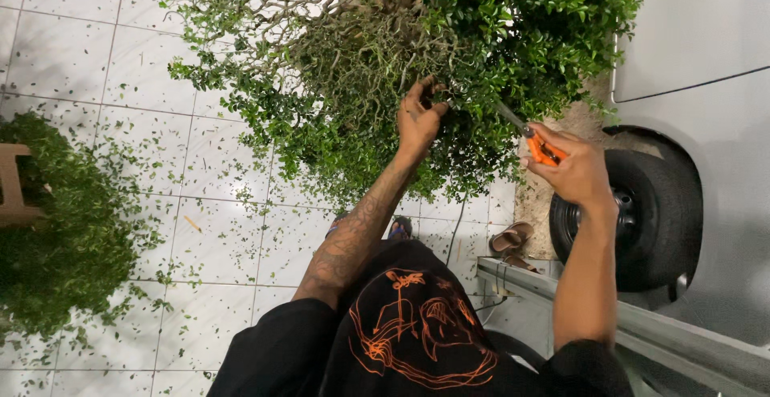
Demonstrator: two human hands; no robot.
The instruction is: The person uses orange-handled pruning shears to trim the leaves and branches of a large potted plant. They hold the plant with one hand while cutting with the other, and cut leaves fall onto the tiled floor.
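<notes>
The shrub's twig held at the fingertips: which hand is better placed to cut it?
Probably the right hand: it holds the orange-handled shears, blades toward the twig. The left hand only pinches foliage of the shrub.

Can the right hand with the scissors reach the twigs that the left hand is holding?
Probably yes: the right hand points its orange-handled scissors toward the left hand in the bush, nothing between.

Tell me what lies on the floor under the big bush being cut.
Under the bush, white floor tiles carry scattered green clippings. A sandal lies near the car wheel. The bush's pot or base is hidden by foliage.
</notes>
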